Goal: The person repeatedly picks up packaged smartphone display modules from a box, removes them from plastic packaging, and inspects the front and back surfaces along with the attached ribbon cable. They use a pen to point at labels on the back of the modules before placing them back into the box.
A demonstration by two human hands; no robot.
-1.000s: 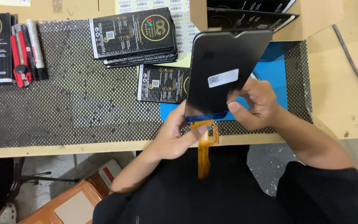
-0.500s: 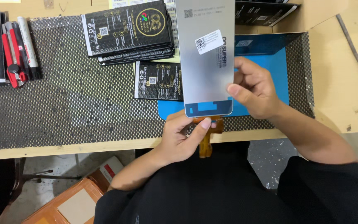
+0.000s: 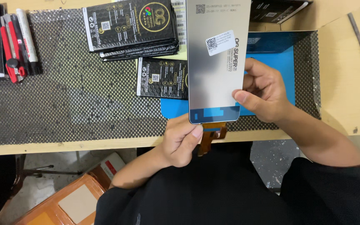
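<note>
I hold a phone display panel [image 3: 215, 79] upright in front of me, its grey metal back with a white sticker facing the camera. An orange flex cable [image 3: 210, 137] hangs from its bottom edge. My left hand [image 3: 182, 141] pinches the panel's lower left corner, thumb next to the cable. My right hand [image 3: 263, 91] grips its right edge, thumb on the back. A blue mat [image 3: 278, 62] lies on the bench behind the panel.
A black mesh mat [image 3: 71, 100] covers the wooden bench [image 3: 346, 83]. A stack of black packets [image 3: 132, 27] and one single packet [image 3: 161, 79] lie on it. Red cutters and a marker [image 3: 17, 41] sit at far left. An orange box [image 3: 63, 204] is on the floor.
The panel has turned from a dark tilted view to face-on with its grey back showing, and has risen slightly. My left hand shifted to the lower corner.
</note>
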